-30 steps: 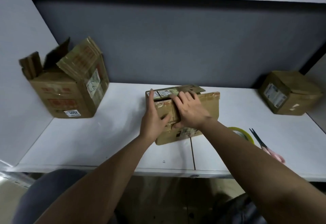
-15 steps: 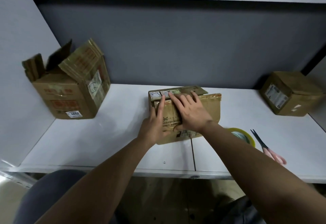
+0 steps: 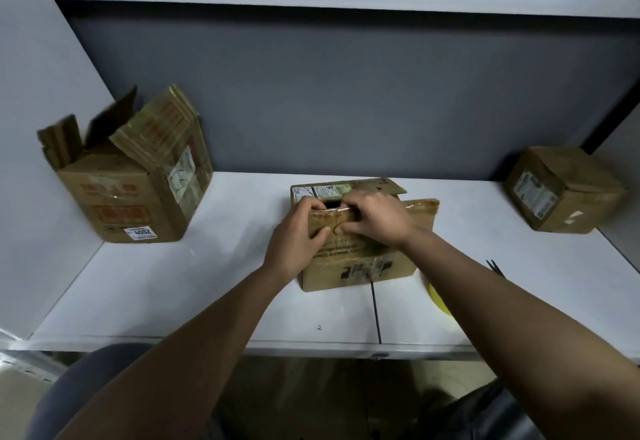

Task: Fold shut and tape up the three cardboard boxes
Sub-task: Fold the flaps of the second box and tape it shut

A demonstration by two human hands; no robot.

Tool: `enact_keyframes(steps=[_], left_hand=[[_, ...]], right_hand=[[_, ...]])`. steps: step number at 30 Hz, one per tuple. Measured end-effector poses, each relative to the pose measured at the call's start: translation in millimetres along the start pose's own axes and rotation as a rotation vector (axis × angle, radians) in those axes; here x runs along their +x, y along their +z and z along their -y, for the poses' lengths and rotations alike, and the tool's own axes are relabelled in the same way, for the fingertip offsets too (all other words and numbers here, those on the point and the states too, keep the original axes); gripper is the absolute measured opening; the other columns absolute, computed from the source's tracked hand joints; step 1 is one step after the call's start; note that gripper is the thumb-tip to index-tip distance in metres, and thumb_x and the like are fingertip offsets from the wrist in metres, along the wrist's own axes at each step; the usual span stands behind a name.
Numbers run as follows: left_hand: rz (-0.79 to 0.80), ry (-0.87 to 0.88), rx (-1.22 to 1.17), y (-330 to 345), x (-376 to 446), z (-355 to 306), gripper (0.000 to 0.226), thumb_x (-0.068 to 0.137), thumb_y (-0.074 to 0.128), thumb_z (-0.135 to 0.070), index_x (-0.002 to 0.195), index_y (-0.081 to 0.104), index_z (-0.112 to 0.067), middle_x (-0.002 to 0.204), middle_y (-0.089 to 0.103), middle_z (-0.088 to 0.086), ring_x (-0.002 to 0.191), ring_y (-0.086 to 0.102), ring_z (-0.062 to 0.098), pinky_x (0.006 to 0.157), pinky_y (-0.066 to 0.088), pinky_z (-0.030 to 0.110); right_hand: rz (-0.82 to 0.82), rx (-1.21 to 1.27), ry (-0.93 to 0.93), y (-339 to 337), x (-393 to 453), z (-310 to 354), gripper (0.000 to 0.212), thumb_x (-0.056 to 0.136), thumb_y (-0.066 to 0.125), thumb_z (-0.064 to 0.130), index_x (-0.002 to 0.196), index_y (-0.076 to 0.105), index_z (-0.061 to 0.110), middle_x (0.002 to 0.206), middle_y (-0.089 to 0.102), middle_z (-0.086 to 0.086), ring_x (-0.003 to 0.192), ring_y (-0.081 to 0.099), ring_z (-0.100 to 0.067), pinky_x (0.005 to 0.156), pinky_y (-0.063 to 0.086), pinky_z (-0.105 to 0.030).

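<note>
A small brown cardboard box [image 3: 360,266] stands in the middle of the white table [image 3: 194,287]. My left hand [image 3: 299,235] and my right hand [image 3: 375,219] both grip its near top flap, fingers curled over the flap's edge, thumbs on its front. A dark gap shows behind the flap. The far flap and the right flap [image 3: 420,212] stand up. A bigger box [image 3: 131,190] with open flaps stands at the back left. A third box [image 3: 562,190], closed, lies at the back right. A yellow tape roll [image 3: 437,295] peeks out beside my right forearm.
Scissor tips [image 3: 493,264] show just right of my right forearm. A grey partition wall rises behind the table, with a white shelf above. A seam [image 3: 375,311] runs down the table top. A chair seat [image 3: 86,373] sits below the front edge at left.
Both hands went from lying flat on the middle box's top to gripping the near flap's edge with curled fingers. The flap has lifted, showing a dark gap behind it.
</note>
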State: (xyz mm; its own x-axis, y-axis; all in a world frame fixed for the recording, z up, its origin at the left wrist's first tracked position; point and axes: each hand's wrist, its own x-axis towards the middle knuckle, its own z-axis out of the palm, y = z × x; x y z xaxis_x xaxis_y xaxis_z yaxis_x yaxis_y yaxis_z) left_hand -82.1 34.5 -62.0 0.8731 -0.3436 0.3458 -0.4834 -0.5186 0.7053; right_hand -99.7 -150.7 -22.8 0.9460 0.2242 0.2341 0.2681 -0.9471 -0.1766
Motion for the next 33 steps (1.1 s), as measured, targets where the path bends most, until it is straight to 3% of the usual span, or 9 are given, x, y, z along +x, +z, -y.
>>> enact_keyframes(steps=[7,11,14,18,21,24,27,29,33], left_hand=[[-0.033,-0.155,-0.069,-17,-21,-13,0.021,0.079,0.073,-0.027,0.083,0.053,-0.034,0.084,0.065,-0.013,0.079,0.062,0.013,0.067,0.048,0.028],[0.034,-0.062,-0.027,-29,-45,-15,0.02,0.08,0.072,-0.026,0.083,0.054,-0.035,0.082,0.066,-0.014,0.068,0.058,0.006,0.06,0.042,0.024],[0.143,0.007,-0.143,-40,-60,-16,0.007,0.085,0.065,-0.029,0.081,0.059,-0.029,0.082,0.067,-0.012,0.076,0.064,0.007,0.071,0.052,0.031],[0.122,-0.137,-0.34,-50,-58,-15,0.027,0.095,0.044,-0.017,0.077,0.064,-0.019,0.081,0.071,-0.002,0.082,0.068,0.017,0.083,0.053,0.042],[0.115,-0.223,-0.272,-45,-50,-15,0.029,0.095,0.047,-0.01,0.074,0.062,-0.025,0.085,0.07,-0.003,0.087,0.066,0.017,0.089,0.05,0.038],[0.261,-0.223,-0.1,-33,-43,-18,0.023,0.094,0.05,-0.021,0.078,0.061,-0.033,0.096,0.067,-0.007,0.098,0.061,0.016,0.092,0.046,0.034],[0.345,-0.211,0.018,-22,-32,-22,0.015,0.093,0.053,-0.026,0.082,0.06,-0.034,0.103,0.067,-0.009,0.101,0.061,0.015,0.094,0.046,0.034],[0.406,-0.223,0.069,-15,-22,-25,0.009,0.092,0.053,-0.027,0.095,0.061,-0.03,0.114,0.065,-0.006,0.109,0.059,0.016,0.098,0.044,0.034],[0.501,-0.097,0.386,-4,-4,-31,0.039,0.093,0.05,-0.032,0.132,0.049,-0.026,0.145,0.039,0.0,0.131,0.04,0.022,0.103,0.034,0.031]], right_hand=[[-0.006,0.023,-0.006,-12,-27,28,0.029,0.098,0.044,0.046,0.106,0.064,0.026,0.1,0.071,0.0,0.094,0.064,-0.022,0.071,0.031,-0.027],[-0.042,-0.177,-0.096,-5,-54,48,0.033,0.1,0.037,0.045,0.104,0.056,0.019,0.097,0.068,-0.005,0.086,0.064,-0.03,0.064,0.041,-0.033],[-0.043,-0.179,-0.148,-1,-78,55,0.03,0.102,0.041,0.035,0.107,0.06,0.012,0.095,0.067,-0.009,0.085,0.062,-0.032,0.07,0.046,-0.039],[-0.058,-0.168,-0.115,-2,-92,66,0.032,0.102,0.043,0.032,0.111,0.064,0.011,0.097,0.069,-0.009,0.089,0.064,-0.03,0.082,0.043,-0.036],[-0.044,-0.053,-0.009,-6,-100,74,0.034,0.101,0.04,0.038,0.111,0.063,0.016,0.1,0.069,-0.005,0.093,0.063,-0.027,0.079,0.044,-0.034],[-0.043,0.194,0.201,-14,-103,76,0.028,0.101,0.039,0.03,0.104,0.063,0.018,0.092,0.069,-0.01,0.088,0.063,-0.034,0.067,0.04,-0.036],[0.119,0.077,0.455,-23,-93,66,0.03,0.098,0.041,0.034,0.117,0.061,0.022,0.107,0.069,-0.012,0.099,0.062,-0.033,0.08,0.047,-0.037],[0.32,-0.023,0.601,-33,-88,51,0.043,0.092,0.041,0.055,0.119,0.059,0.026,0.116,0.065,-0.005,0.11,0.058,-0.029,0.09,0.039,-0.039],[0.518,-0.058,0.68,-41,-86,29,0.07,0.084,0.028,0.078,0.126,0.053,0.028,0.124,0.061,0.0,0.12,0.051,-0.025,0.096,0.03,-0.043]])
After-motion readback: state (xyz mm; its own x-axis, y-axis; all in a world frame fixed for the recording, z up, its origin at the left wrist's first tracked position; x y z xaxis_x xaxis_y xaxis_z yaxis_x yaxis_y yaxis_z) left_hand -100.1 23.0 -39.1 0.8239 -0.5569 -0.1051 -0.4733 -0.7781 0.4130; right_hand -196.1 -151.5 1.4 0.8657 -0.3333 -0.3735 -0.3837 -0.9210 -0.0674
